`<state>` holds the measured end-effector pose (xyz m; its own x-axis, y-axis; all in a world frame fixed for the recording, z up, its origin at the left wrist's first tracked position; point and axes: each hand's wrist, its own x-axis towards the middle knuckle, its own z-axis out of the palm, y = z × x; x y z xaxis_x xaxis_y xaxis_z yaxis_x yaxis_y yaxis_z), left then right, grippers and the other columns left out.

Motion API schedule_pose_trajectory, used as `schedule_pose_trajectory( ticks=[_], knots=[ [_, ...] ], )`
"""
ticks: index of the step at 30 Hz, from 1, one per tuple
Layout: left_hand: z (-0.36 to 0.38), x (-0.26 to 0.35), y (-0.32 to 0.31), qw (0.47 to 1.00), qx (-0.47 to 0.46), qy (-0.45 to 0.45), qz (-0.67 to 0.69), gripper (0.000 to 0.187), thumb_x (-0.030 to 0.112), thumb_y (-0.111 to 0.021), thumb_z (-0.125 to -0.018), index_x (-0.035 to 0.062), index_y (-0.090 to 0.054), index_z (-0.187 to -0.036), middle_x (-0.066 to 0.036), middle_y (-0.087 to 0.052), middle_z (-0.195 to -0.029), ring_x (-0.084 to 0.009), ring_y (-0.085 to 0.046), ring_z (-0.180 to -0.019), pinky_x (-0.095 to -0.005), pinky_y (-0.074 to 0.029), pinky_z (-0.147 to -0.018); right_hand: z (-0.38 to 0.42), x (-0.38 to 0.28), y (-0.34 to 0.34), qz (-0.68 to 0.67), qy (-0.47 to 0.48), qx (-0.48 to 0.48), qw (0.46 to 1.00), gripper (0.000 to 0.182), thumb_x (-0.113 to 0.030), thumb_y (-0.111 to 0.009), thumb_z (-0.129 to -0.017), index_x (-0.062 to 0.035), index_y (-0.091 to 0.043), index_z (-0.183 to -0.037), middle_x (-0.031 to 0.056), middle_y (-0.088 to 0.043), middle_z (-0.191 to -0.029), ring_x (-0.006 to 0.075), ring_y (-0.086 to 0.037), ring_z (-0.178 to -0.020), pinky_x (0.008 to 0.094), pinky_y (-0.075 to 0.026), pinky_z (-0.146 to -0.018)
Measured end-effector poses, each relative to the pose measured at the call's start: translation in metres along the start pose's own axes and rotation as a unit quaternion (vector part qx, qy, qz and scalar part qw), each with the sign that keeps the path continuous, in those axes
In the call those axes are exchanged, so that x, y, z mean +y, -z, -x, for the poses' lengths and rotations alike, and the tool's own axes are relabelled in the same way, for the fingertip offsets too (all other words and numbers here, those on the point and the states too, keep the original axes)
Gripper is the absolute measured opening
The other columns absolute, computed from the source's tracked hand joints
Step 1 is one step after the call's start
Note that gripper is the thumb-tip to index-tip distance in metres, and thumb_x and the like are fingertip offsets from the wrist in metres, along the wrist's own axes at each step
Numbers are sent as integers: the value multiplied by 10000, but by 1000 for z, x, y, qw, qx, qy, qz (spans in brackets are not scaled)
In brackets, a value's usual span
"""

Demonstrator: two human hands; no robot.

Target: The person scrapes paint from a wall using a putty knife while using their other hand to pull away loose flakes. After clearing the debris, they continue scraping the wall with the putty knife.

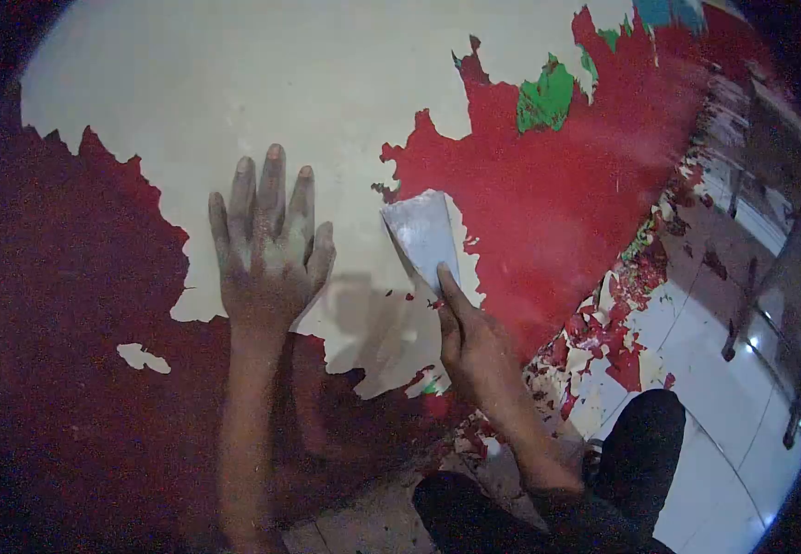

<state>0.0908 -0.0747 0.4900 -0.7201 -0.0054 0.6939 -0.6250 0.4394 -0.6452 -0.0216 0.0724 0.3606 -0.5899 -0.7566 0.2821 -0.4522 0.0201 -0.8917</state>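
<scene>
While the left hand lies open on the wall, palm down and fingers slightly spread, the right hand is closed around a metal paint scraper, with its index finger stretched along the blade. The scraper is right of the left hand, its broad edge pointing far and slightly left, at the ragged border of the bright red paint; whether that edge is under the paint I cannot tell. A cream strip shows between the blade's right side and the red.

Cream surface is bare around the left hand and spreads far beyond it. Darker red paint covers the left and near parts, with one small cream patch in it. Far to the right, a green patch breaks the bright red, and a blue patch sits at the far edge.

Along the foot of the wall on the right, red and cream paint flakes lie heaped on the tiled floor. Near, the person's dark trouser legs are bent beside the flakes.
</scene>
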Motion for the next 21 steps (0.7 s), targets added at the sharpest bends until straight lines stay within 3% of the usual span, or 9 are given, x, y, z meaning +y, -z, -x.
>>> schedule_pose_trajectory(
  ticks=[5, 8, 11, 18, 21],
  knots=[
    [-1, -1, -2, 1000, 22, 5, -12, 483, 342, -554, -807, 164, -544, -1255, -67, -327, -1459, -301, -308, -1332, -542, -229, -1080, 11, 17, -17, 34, 57, 4, 998, 559, -120, -474, -905, -151, -280, -1428, 249, -580, -770, 378, -598, -669, 497, -477, -632],
    [2, 1, -2, 1000, 14, -3, -12, 483, 343, -557, -805, 163, -545, -1253, -65, -329, -1457, -297, -312, -1329, -537, -229, -1082, -16, -3, -9, 39, 83, 86, 992, 572, -117, -477, -901, -153, -273, -1434, 249, -577, -762, 370, -607, -667, 504, -479, -631],
    [-1, -3, -3, 1000, 28, -3, -13, 484, 346, -559, -806, 164, -544, -1254, -65, -333, -1454, -292, -312, -1328, -532, -231, -1083, 15, 17, -18, 58, 67, 36, 995, 446, -121, -466, -928, -90, -398, -1367, 275, -587, -733, 416, -599, -660, 493, -457, -638],
    [3, -2, -3, 1000, 30, 0, -10, 484, 357, -562, -807, 178, -547, -1257, -39, -345, -1448, -275, -307, -1329, -515, -248, -1081, 17, 9, -14, 57, 21, 38, 997, 464, -137, -457, -926, -121, -375, -1382, 260, -568, -674, 410, -581, -612, 495, -450, -607],
    [3, -2, -1, 999, 37, -7, 0, 505, 338, -558, -823, 166, -504, -1294, -62, -339, -1448, -303, -308, -1325, -529, -250, -1071, 5, 10, -18, 76, 44, 87, 992, 466, -158, -446, -931, -120, -363, -1388, 260, -562, -663, 402, -577, -602, 491, -448, -600]
  ],
)
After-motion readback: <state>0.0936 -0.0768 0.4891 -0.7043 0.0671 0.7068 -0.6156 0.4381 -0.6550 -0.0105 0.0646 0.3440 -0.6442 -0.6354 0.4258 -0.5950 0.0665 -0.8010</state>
